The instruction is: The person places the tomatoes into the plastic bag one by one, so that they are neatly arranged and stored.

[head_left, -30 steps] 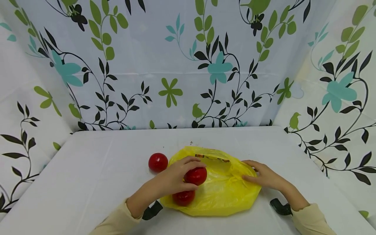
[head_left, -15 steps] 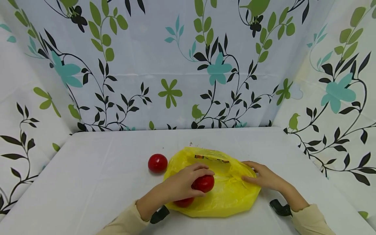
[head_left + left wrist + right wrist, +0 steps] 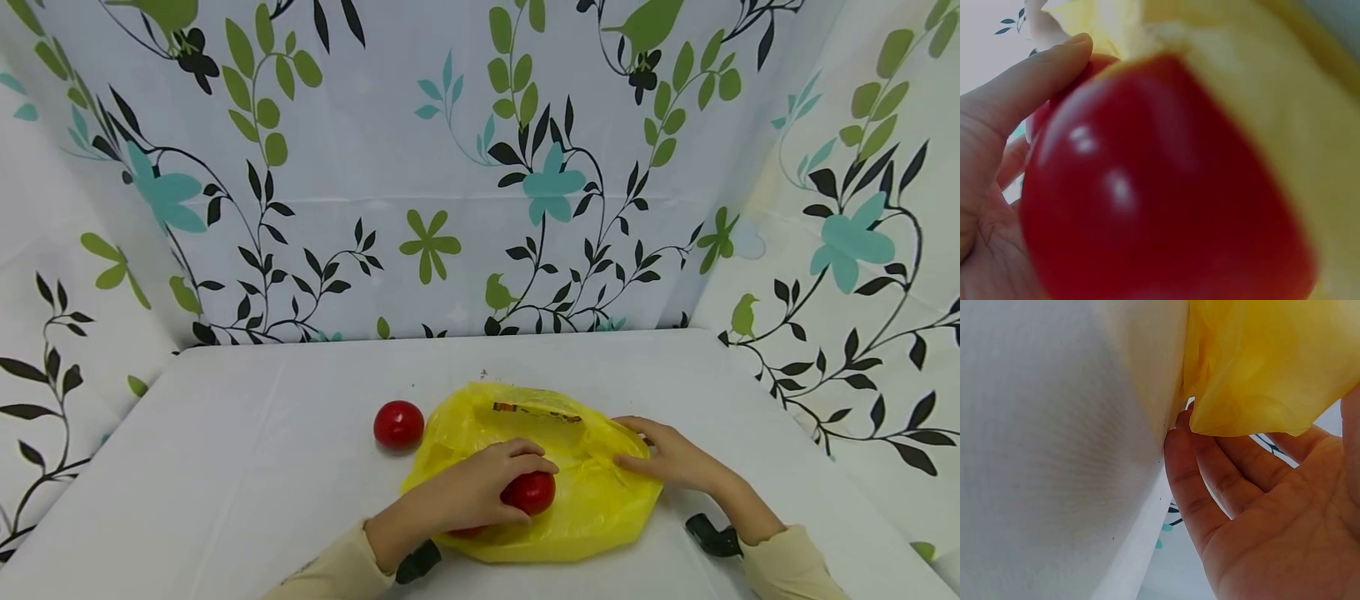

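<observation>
A person's left hand [image 3: 487,477] grasped a glossy red ball [image 3: 532,493] over the left-hand part of a yellow plastic bag [image 3: 592,521] on a white desk [image 3: 225,467]; whether the ball lay inside could not be told. The right hand [image 3: 671,456] pinched the bag's right edge, thumb in front and fingers behind. A second red ball [image 3: 1160,187], mostly hidden from above, sat beneath the left hand. A third red ball [image 3: 399,425] rested on the desk, just beside the bag's left edge.
</observation>
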Motion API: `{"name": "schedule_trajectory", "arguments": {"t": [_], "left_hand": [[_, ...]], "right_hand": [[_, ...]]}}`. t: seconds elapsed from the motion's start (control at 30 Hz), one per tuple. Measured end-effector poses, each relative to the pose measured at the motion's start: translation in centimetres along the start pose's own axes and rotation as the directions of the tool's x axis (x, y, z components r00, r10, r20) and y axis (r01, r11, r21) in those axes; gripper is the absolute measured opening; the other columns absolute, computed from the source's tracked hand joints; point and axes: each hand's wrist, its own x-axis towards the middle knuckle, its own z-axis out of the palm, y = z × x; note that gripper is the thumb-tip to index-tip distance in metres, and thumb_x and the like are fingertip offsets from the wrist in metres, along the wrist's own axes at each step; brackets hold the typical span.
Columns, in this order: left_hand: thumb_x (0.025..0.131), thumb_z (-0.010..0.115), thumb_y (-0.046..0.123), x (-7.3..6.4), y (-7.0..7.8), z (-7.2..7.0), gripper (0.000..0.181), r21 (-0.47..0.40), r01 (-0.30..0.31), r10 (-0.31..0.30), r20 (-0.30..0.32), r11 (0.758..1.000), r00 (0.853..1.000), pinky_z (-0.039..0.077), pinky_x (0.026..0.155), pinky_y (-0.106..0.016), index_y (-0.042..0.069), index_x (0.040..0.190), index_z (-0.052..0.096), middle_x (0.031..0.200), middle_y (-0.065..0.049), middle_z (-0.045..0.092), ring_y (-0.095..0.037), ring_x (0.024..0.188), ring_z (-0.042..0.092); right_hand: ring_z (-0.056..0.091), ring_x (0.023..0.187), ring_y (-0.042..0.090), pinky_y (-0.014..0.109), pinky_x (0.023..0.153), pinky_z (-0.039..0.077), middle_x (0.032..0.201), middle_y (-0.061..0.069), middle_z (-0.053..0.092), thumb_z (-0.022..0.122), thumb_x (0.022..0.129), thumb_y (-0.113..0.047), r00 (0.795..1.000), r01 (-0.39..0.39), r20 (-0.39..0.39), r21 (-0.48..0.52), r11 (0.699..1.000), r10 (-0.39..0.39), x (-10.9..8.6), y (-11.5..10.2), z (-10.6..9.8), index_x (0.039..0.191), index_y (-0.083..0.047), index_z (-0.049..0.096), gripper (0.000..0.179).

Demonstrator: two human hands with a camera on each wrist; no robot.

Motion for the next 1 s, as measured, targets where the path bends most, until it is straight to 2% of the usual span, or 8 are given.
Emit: {"name": "schedule_trajectory", "arguments": {"t": [0.43,1.0], "left_hand": [[0.083,0.078,0.031,0.1,-0.6,1.2,0.055,0.058,-0.036,0.035,0.014,0.998,0.999,0.052,0.091,-0.024,0.029,0.133,0.056,0.137,0.005,0.051,-0.01,0.114,0.053],[0.086,0.075,0.037,-0.2,-1.1,1.4,0.056,0.09,-0.063,0.061,0.026,0.994,0.998,0.051,0.09,-0.023,0.032,0.137,0.052,0.139,0.007,0.049,-0.009,0.112,0.053]], "right_hand": [[0.054,0.118,0.039,0.053,0.095,0.048,0.134,0.019,0.056,0.068,0.092,-0.03,1.0,-0.007,0.006,-0.002,1.0,0.007,0.0,-0.5,0.0,0.134,-0.002,0.054,0.052],[0.054,0.118,0.039,0.055,0.095,0.048,0.133,0.018,0.057,0.068,0.091,-0.03,1.0,-0.008,0.001,-0.01,1.0,0.008,0.0,-0.3,0.0,0.133,-0.002,0.054,0.052]]}}
